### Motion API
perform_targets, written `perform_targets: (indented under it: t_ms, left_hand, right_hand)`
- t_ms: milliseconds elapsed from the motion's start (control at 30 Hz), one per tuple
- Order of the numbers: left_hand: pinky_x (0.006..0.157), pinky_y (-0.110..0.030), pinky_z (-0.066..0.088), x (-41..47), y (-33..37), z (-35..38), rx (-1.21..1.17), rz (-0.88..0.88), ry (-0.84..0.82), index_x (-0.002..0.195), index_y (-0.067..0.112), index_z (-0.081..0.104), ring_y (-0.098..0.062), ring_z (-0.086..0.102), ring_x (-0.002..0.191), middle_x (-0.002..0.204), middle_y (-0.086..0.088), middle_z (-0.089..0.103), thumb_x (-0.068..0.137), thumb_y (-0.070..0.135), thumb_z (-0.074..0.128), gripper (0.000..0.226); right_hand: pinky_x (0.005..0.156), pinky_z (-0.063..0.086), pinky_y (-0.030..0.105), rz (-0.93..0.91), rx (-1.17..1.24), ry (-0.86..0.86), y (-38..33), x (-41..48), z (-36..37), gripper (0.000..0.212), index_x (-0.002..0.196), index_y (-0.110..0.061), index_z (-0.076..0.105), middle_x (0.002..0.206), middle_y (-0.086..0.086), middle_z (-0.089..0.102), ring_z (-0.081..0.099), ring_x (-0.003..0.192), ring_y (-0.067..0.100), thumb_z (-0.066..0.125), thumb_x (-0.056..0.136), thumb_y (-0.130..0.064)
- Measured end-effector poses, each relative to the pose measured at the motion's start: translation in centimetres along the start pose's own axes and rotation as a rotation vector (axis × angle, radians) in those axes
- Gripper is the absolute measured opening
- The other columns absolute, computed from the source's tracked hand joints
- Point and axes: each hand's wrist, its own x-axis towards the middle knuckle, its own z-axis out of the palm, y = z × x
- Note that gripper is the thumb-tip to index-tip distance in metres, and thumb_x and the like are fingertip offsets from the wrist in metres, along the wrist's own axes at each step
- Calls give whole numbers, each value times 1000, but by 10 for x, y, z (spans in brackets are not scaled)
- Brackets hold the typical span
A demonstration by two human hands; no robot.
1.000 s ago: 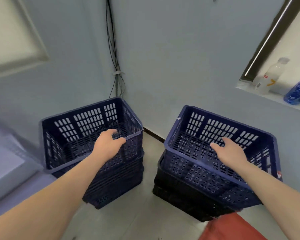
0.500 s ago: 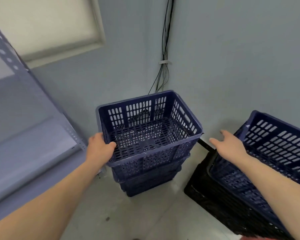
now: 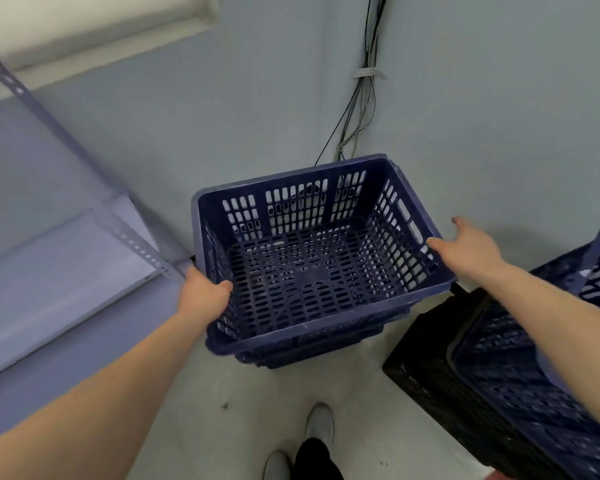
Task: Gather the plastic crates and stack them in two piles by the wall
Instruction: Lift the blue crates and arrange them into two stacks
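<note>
A dark blue slotted crate [image 3: 312, 271] tops a pile of blue crates [image 3: 309, 355] in the room's corner. My left hand [image 3: 205, 296] grips its left rim, thumb inside the crate. My right hand [image 3: 468, 247] lies against its right rim with the fingers spread; I cannot tell whether it grips. At the right edge a second pile stands on the floor: a blue crate [image 3: 548, 341] nested in a black crate [image 3: 430, 358], partly covered by my right forearm.
A grey metal shelf rack [image 3: 84, 258] stands close on the left, its slotted post [image 3: 142, 251] almost touching the crate. Cables [image 3: 361, 109] run down the corner wall. My shoes [image 3: 319, 424] are on the pale floor below.
My left hand slid from the crate's front right rim to its left rim. My right hand left the right-hand crate and reached the corner crate's right rim. My view swung left and closer.
</note>
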Motion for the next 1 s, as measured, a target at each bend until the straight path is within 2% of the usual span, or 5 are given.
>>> perform_targets:
  t_ms: [233,333,500,733,1000]
  left_hand:
    - [83,-50,55,7,-12,24,128,-7,104,144,23,22,-37,61,90,104,-10,59,92,12,49,60]
    - [75,-46,50,11,-18,32,182,-9,176,143,19,24,-34,55,83,97,-9,56,92,9,46,56]
    - [74,-49,55,17,-22,37,243,-18,224,130,17,32,-38,61,80,98,-12,63,91,12,47,42]
    - [71,-49,55,23,-28,27,295,20,213,135,20,29,-38,61,79,97,-12,63,90,14,49,49]
    - [62,-42,50,44,-48,-4,361,185,179,136,20,31,-34,58,72,89,-10,61,91,13,50,50]
  right_hand:
    - [86,43,39,-66,-21,-90,-10,55,17,72,162,-15,24,148,22,55,59,123,42,60,102,-33]
    - [85,44,39,-137,-96,-111,-7,60,32,70,164,-18,19,151,20,52,59,122,42,56,105,-30]
    - [77,49,43,-130,-221,-65,5,56,52,83,165,-33,-1,137,27,48,59,89,38,55,104,-37]
    - [66,43,37,-110,-212,7,13,36,62,79,166,-32,2,132,28,50,48,66,25,52,105,-23]
    - [78,48,43,10,-107,80,28,-36,91,84,166,-31,10,126,29,55,57,90,40,56,99,-9]
